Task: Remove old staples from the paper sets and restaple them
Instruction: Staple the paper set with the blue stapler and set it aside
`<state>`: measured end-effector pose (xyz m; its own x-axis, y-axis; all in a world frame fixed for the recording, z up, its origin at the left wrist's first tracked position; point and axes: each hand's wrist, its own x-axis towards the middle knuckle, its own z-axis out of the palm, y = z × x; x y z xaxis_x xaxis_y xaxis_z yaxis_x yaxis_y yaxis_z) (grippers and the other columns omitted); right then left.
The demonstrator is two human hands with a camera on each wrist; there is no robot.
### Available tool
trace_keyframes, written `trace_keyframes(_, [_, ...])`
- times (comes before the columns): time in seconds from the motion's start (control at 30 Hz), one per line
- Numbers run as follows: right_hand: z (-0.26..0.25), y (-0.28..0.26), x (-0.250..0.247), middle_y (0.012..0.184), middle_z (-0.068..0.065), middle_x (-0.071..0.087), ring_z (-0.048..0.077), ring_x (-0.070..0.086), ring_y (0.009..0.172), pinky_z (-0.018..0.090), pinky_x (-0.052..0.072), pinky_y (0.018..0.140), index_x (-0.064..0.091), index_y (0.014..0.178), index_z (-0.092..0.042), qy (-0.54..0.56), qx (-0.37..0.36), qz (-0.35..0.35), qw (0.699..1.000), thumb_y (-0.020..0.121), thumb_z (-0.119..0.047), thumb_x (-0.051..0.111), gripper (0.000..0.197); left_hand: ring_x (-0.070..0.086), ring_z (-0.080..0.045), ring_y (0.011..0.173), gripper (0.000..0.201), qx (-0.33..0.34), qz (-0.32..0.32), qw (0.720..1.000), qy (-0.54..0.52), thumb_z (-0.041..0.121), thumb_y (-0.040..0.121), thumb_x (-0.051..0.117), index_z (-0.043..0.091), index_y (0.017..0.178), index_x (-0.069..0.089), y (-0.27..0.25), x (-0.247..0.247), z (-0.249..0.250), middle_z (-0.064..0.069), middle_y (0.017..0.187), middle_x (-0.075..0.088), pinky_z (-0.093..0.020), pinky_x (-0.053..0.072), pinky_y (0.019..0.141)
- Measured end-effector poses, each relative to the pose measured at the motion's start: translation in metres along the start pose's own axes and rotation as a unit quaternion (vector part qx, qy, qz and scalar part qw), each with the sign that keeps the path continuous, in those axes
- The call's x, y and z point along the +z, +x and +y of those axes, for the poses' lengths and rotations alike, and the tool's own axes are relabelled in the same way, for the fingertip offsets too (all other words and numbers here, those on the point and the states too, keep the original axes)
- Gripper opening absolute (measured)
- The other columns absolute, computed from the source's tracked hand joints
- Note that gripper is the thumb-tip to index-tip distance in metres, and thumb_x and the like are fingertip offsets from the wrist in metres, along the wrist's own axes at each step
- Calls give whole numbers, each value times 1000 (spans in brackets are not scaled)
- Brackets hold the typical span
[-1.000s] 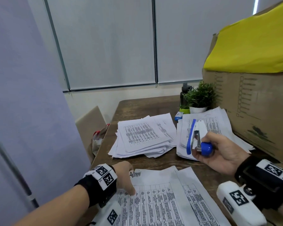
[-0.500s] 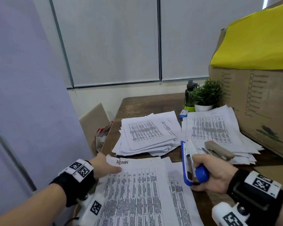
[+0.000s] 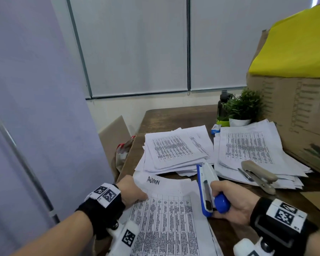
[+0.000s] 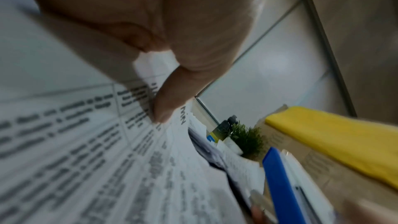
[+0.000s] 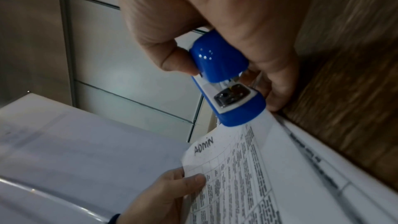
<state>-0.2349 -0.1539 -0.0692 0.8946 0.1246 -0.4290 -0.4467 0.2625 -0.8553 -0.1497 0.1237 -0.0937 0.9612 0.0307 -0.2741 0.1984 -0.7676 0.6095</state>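
A paper set (image 3: 166, 218) marked "ADMIN" lies nearest me on the wooden table (image 3: 174, 115). My left hand (image 3: 142, 195) pinches its top left corner, thumb (image 4: 170, 103) on top of the sheet (image 4: 86, 159). My right hand (image 3: 222, 189) grips a blue and white stapler (image 3: 207, 189) by its rear end, nose pointing away from me, at the set's upper right edge. In the right wrist view the stapler (image 5: 226, 77) hangs just above the paper's (image 5: 247, 176) top edge, apart from the left hand (image 5: 168, 192).
Two loose piles of printed sheets lie further back, one left (image 3: 174, 150) and one right (image 3: 248, 150). A beige stapler (image 3: 259, 174) rests on the right pile. Behind stand a potted plant (image 3: 242, 108), a small blue box (image 3: 216, 128) and a big cardboard box (image 3: 294, 117).
My right hand has brought the stapler down from over the right pile to the front set's right edge. My left hand has slid to the set's top left corner.
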Motion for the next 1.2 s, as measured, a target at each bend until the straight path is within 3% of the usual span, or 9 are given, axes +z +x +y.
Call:
trace_keyframes(0.13, [-1, 2, -9, 94, 23, 58, 37, 54, 88, 51, 48, 83, 53, 100, 0, 81, -36, 29, 996, 81, 8, 38, 25, 69, -25, 93, 76, 26, 45, 990, -131, 24, 44, 89, 8, 112, 60, -3, -1, 1, -7, 101, 72, -44, 57, 86])
trace_keyframes(0.3, [-23, -2, -20, 98, 18, 57, 25, 56, 89, 35, 45, 78, 51, 121, -1, 198, -161, 63, 965, 90, 7, 44, 33, 70, -28, 87, 61, 81, 122, 949, -280, -4, 67, 84, 9, 115, 50, -13, -10, 8, -12, 101, 69, -44, 60, 73])
trace_keyframes(0.47, [-30, -12, -18, 97, 20, 54, 32, 50, 88, 36, 47, 69, 43, 123, 16, 21, -203, 44, 978, 77, 18, 45, 46, 71, -38, 93, 68, 170, 76, 898, -398, -3, 56, 83, 5, 118, 57, -24, -31, 29, -22, 104, 72, -54, 57, 82])
trace_keyframes(0.6, [-20, -21, -7, 92, 32, 61, 32, 57, 80, 39, 44, 68, 57, 109, 11, -157, -191, -3, 969, 50, -2, 61, 60, 72, -35, 94, 56, 211, 66, 877, -425, -1, 62, 78, 4, 116, 62, -37, -35, 49, -20, 102, 73, -51, 56, 87])
trace_keyframes(0.73, [-56, -44, 7, 66, 9, 53, 8, 51, 50, 23, 38, 48, 57, 76, -7, -319, -287, 12, 903, 68, 4, 64, 15, 74, -24, 89, 38, 284, 123, 875, -373, 3, 83, 72, 5, 119, 60, -57, -56, 76, -13, 105, 74, -38, 59, 78])
trace_keyframes(0.8, [-83, -59, 18, 67, 2, 47, -2, 44, 41, 14, 34, 40, 55, 73, -13, -308, -373, 46, 874, 72, 9, 61, 22, 71, -17, 98, 38, 349, 175, 848, -359, 2, 89, 65, 7, 125, 54, -73, -75, 99, -7, 111, 72, -30, 58, 83])
trace_keyframes(0.93, [-106, -75, 36, 79, 5, 49, 8, 46, 57, 11, 35, 43, 56, 77, -17, -289, -494, 77, 816, 76, 12, 57, 29, 61, -22, 118, 34, 428, 270, 782, -365, 10, 94, 62, 11, 124, 46, -100, -89, 139, -10, 128, 61, -43, 50, 101])
trace_keyframes(1.03, [-91, -71, 32, 98, 12, 54, 22, 54, 75, 20, 43, 52, 60, 91, -19, -277, -476, 65, 832, 72, -2, 63, 26, 64, -28, 113, 28, 392, 252, 799, -380, 20, 91, 67, 22, 108, 45, -99, -64, 138, -9, 119, 64, -49, 53, 96])
trace_keyframes(1.2, [-72, -57, 10, 85, 11, 55, 0, 57, 55, 12, 41, 43, 60, 88, -19, -248, -429, 43, 868, 62, -6, 60, 29, 72, -20, 99, 46, 365, 181, 809, -424, 16, 80, 73, 5, 123, 60, -84, -55, 119, -5, 108, 74, -25, 58, 76])
